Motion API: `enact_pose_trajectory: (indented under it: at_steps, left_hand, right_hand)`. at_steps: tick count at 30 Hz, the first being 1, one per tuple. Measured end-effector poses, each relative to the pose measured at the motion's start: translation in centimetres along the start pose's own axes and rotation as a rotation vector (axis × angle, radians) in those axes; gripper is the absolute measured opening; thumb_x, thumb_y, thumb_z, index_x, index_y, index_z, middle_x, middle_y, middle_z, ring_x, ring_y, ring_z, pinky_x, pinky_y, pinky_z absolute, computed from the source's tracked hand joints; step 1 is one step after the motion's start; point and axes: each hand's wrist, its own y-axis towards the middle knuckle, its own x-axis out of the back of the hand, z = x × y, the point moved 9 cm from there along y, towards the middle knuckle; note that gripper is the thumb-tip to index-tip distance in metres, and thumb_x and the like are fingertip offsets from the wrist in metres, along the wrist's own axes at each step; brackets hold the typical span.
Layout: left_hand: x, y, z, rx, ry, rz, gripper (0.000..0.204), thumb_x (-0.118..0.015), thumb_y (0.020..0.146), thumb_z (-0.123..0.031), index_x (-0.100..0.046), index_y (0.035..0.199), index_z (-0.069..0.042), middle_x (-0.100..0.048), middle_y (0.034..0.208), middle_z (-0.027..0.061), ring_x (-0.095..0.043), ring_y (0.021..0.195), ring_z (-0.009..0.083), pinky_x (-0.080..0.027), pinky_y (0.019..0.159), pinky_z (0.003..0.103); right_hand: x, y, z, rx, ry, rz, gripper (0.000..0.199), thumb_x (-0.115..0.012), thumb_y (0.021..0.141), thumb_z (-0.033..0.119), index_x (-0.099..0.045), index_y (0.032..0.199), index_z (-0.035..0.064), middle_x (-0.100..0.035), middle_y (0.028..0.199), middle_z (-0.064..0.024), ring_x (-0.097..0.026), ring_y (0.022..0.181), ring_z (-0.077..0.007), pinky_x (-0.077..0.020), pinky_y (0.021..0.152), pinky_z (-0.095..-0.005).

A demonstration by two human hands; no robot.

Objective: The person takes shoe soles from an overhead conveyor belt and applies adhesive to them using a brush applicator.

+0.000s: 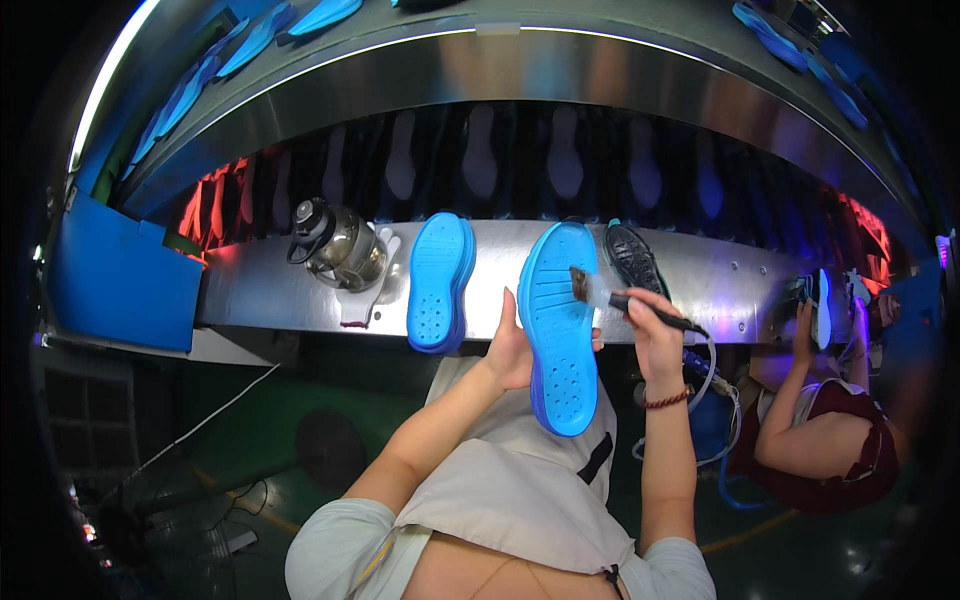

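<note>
My left hand [512, 350] is wrapped round the edge of a bright blue shoe sole [562, 370], its inner face turned up toward me. Some of those fingers are hidden beneath the sole; tips show at its right side. In my right hand [655, 330] is a brush [580, 284] with a black handle and a thin pale tube trailing from it. The bristles are at the upper part of the sole's ribbed face and appear to touch it. A second blue sole [438, 285] lies on the metal ledge [385, 300], left of my hands.
A dark shoe part [633, 255] rests on the ledge beyond my right hand. A glass jug [340, 250] stands at the left. Behind the ledge hang dark sole shapes; blue soles [255, 45] lie on the upper belt. At the right, a co-worker [825, 430] holds another sole.
</note>
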Motion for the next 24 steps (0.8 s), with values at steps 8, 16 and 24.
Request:
enact_pose_trajectory:
  at_steps: [8, 16, 24]
  left_hand:
    - [2.2, 0.6, 0.5, -0.044, -0.009, -0.079, 0.092, -0.010, 0.073, -0.076, -0.035, 0.128, -0.006, -0.048, 0.116, 0.0199, -0.049, 0.106, 0.0309, -0.037, 0.092, 0.044]
    - [5.7, -1.5, -5.0, -0.240, 0.180, -0.420, 0.090, -0.010, 0.074, -0.075, -0.045, 0.117, -0.004, -0.056, 0.098, 0.0175, -0.055, 0.093, 0.0279, -0.044, 0.084, 0.042]
    - [-1.1, -0.4, -1.5, -0.024, 0.126, -0.090, 0.089, -0.008, 0.075, -0.074, -0.039, 0.124, -0.006, -0.054, 0.107, 0.0181, -0.054, 0.097, 0.0301, -0.043, 0.086, 0.043]
  right_hand:
    - [-6.3, 2.3, 2.4, 0.218, -0.461, -0.004, 0.018, -0.064, 0.074, 0.007, -0.063, 0.090, -0.0010, -0.063, 0.080, -0.0070, -0.058, 0.074, -0.0101, -0.0452, 0.067, -0.0213]
    - [-11.0, -6.0, 2.3, 0.472, -0.918, 0.512, 0.016, -0.065, 0.066, 0.002, -0.062, 0.082, 0.0008, -0.063, 0.081, -0.0133, -0.061, 0.076, -0.0252, -0.0470, 0.069, -0.0308]
    - [-8.5, -0.9, 7.7, 0.250, -0.395, 0.183, 0.017, -0.063, 0.070, 0.001, -0.064, 0.087, -0.0012, -0.064, 0.083, -0.0099, -0.061, 0.075, -0.0138, -0.0479, 0.068, -0.0249]
